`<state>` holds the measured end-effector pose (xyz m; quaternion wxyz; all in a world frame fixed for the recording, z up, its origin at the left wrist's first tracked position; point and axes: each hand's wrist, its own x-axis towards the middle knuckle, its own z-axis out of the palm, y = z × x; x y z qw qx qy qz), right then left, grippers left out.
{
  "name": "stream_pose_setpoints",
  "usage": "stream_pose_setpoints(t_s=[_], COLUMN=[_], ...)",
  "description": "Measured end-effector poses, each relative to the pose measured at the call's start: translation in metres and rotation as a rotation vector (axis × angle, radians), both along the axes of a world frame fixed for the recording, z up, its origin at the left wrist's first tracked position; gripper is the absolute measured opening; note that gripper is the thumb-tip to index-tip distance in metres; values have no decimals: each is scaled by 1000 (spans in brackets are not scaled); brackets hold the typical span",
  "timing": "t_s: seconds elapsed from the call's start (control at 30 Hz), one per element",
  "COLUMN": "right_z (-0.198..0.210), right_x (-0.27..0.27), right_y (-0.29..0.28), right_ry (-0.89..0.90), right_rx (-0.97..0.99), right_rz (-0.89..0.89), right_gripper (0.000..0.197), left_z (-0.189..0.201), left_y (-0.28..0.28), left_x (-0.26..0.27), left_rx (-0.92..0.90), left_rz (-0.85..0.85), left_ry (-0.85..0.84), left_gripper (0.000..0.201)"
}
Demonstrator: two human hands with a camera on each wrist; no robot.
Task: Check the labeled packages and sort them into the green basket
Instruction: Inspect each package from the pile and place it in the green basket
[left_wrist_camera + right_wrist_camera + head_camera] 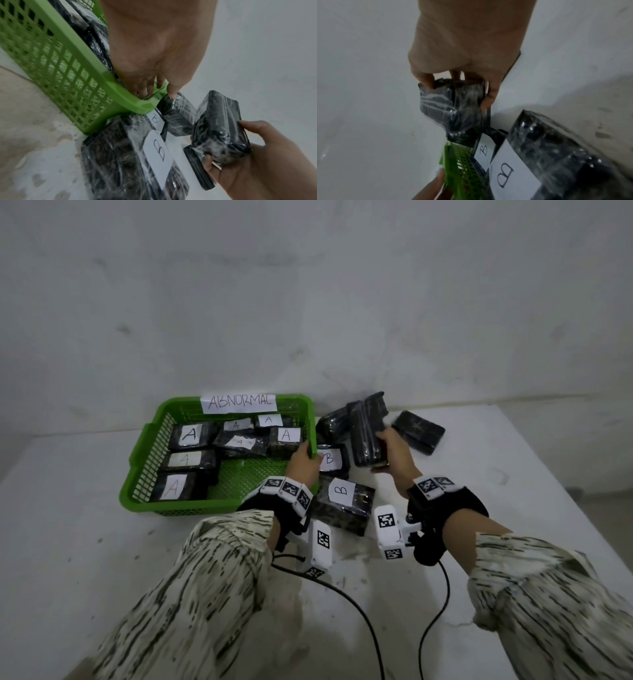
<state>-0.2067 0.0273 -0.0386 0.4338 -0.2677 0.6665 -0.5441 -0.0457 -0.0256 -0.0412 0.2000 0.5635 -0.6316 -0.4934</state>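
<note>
A green basket (147, 446) tagged "ABNORMAL" holds several black wrapped packages labelled "A" (189, 435). My left hand (306, 459) grips the basket's right rim (135, 102), fingers curled over the edge. My right hand (390, 451) holds a black wrapped package (366, 436) lifted above the table; no label shows on it (452, 102). Two packages labelled "B" (342, 501) (330, 458) lie between my hands, right of the basket. The nearer "B" package (133, 155) touches the basket's corner.
Two more black packages (418, 432) (333, 424) lie on the white table (513, 474) behind my right hand, near the wall (308, 302). Black cables (356, 611) trail from the wrist cameras toward me.
</note>
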Motion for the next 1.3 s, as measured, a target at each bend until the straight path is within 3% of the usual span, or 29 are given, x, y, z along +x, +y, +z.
stream_pose_setpoints(t_s=[0.1, 0.23, 0.3, 0.4, 0.53, 0.73, 1.07, 1.3], right_z=[16, 25, 25, 26, 32, 38, 40, 38], right_x=[8, 31, 43, 59, 80, 91, 102, 109], right_y=[17, 31, 33, 31, 30, 34, 35, 36], right_ry=[-172, -348, -355, -319, -206, -98, -211, -254], right_rx=[30, 62, 118, 182, 56, 122, 91, 45], right_rz=[229, 399, 433, 449, 411, 455, 524, 571], right_gripper=[31, 24, 28, 59, 40, 44, 27, 34], left_z=[18, 36, 38, 36, 38, 42, 50, 49], left_y=[8, 17, 20, 26, 36, 40, 37, 43], left_x=[3, 14, 24, 39, 54, 67, 89, 101], left_rx=[-20, 57, 13, 21, 86, 82, 139, 129], left_rz=[55, 49, 18, -33, -19, 15, 17, 9], left_ry=[205, 457, 455, 474, 500, 588, 618, 631], left_gripper=[49, 47, 43, 38, 40, 42, 52, 60])
